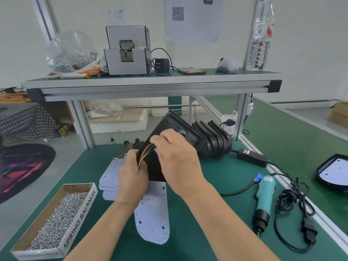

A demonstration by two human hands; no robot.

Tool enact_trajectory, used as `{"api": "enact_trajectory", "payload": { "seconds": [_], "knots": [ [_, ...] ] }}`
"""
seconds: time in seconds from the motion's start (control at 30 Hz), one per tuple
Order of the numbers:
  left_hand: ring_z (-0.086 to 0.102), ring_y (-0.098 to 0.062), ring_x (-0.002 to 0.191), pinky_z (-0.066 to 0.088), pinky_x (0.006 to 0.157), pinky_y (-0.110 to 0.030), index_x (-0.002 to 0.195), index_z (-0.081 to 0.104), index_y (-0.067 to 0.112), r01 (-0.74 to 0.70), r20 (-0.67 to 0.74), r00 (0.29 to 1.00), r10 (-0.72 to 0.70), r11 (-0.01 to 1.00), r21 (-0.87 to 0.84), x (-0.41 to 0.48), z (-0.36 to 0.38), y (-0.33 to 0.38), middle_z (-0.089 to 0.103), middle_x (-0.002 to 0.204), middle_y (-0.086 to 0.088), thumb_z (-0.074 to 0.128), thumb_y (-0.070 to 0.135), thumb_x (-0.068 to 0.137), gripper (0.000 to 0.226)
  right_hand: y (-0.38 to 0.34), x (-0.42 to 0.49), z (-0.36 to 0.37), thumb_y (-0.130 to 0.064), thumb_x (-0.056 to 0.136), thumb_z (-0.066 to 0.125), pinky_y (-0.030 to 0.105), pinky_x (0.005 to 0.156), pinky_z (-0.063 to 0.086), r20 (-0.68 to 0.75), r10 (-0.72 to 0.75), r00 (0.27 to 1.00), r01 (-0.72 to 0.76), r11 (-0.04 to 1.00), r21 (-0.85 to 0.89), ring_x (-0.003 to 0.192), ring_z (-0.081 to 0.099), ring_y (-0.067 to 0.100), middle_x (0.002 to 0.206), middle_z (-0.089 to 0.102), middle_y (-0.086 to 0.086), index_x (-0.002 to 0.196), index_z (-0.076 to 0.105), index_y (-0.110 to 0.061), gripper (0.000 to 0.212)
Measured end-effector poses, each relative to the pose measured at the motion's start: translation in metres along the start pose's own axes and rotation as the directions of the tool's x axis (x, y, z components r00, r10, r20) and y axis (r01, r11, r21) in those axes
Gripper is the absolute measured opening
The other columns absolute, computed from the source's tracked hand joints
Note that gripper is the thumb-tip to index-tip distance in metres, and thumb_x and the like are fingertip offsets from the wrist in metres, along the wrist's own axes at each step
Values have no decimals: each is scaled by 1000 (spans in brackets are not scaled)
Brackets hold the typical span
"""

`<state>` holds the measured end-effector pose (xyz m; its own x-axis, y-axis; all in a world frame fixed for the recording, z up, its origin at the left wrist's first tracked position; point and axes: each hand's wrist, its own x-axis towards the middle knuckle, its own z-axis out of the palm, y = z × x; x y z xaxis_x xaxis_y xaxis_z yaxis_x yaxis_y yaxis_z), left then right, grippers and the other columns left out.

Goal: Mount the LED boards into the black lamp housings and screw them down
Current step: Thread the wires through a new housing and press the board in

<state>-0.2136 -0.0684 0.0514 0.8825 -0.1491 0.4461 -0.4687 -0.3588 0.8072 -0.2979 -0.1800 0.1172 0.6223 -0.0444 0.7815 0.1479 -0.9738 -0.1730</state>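
Two bare hands are working together over a green mat (207, 223). The left hand (131, 178) is gripping a black lamp housing (155, 171) by its near left edge, fingers curled round it and holding it tilted up off the mat. The right hand (177, 159) is reaching over the housing's face, its fingers curled and pinching a bundle of coloured wires (145, 154) (orange, green, yellow and red strands) that is running from the right fingertips down to the left thumb.

Just below both wrists, a white LED board (152, 219) is lying flat on the mat, its far end hidden under the housing. To the left of the left fingers, a stack of LED boards (109, 178) is fanning out. Beyond the right fingers, a row of housings (212, 140) is leaning on edge, touching one another. Well to the left of the left wrist, an open box of screws (56, 217) is sitting. Well to the right of the right forearm, an electric screwdriver (264, 198) is lying on its side.
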Motion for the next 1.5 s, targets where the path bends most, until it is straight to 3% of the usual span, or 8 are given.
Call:
{"api": "enact_trajectory", "payload": {
  "seconds": [0.3, 0.53, 0.7, 0.83, 1.03, 1.17, 1.37, 1.5],
  "knots": [
    [72, -19, 89, 57, 78, -44, 146, 11, 66, -155, 454, 870, 192, 981, -118, -4, -16, 12, 42, 135, 46, 45, -7, 91, 98, 32, -26, 13, 6, 93, 62, 43, 68, 54, -160, 87, 983, -63, 987, 150, 77, 62, 33, 97, 64, 14, 96, 67, 4, 7],
    [71, -23, 100, 60, 76, -27, 140, 45, 53, -82, 522, 809, 269, 932, -354, 0, -17, 17, 55, 134, 20, 47, -4, 98, 70, 39, -22, 15, 9, 88, 62, 40, 82, 55, -199, 74, 977, -37, 982, 184, 89, 64, 32, 101, 63, 15, 102, 71, 1, 19],
    [55, 0, 113, 41, 91, -8, 123, 58, 59, -234, 428, 852, 301, 951, -203, 2, -21, 21, 58, 115, 29, 48, 42, 101, 30, 43, -21, 9, 12, 81, 65, 16, 94, 46, -230, 187, 955, -121, 954, 274, 104, 55, 14, 118, 52, 12, 112, 69, -5, 35],
    [45, 9, 128, 33, 105, -15, 132, 45, 65, -274, 416, 867, 274, 960, -62, 5, -26, 17, 54, 131, 32, 42, 13, 105, 59, 55, -14, 1, 13, 82, 70, 10, 83, 44, -321, 244, 915, -164, 953, 256, 90, 54, 12, 106, 54, 11, 108, 72, -3, 31],
    [44, 29, 84, 37, 80, 4, 150, 0, 61, -250, 417, 873, 253, 966, -63, -6, -17, 12, 17, 138, 59, 42, 3, 100, 87, 57, -14, -3, 6, 81, 71, 34, 68, 56, -367, 272, 889, -241, 962, 129, 80, 69, 20, 95, 73, 0, 97, 78, -13, 25],
    [48, 16, 114, 38, 91, -7, 135, 37, 46, -143, 362, 916, 174, 984, -109, -14, -13, 6, 49, 122, 45, 43, 5, 102, 53, 64, -17, -3, 7, 74, 79, 32, 61, 53, -354, 223, 908, -241, 971, -6, 73, 66, 25, 77, 72, -1, 84, 77, -13, 22],
    [57, -4, 98, 41, 76, -6, 118, 50, 35, -88, 382, 912, 152, 980, -178, -28, -9, 6, 63, 107, 20, 42, 0, 100, 41, 72, -10, -7, 11, 73, 75, 44, 77, 46, -349, 184, 919, -204, 979, -21, 85, 52, 31, 88, 59, 7, 85, 71, -8, 22],
    [58, -1, 104, 42, 79, -4, 113, 48, 51, -105, 414, 892, 183, 973, -204, -21, -17, 13, 62, 112, 22, 42, -2, 99, 55, 81, 3, -23, -11, 85, 78, 12, 96, 39, -17, 426, 905, -398, 859, 320, 109, 52, 9, 120, 55, -5, 123, 57, -18, 44]
  ]
}}
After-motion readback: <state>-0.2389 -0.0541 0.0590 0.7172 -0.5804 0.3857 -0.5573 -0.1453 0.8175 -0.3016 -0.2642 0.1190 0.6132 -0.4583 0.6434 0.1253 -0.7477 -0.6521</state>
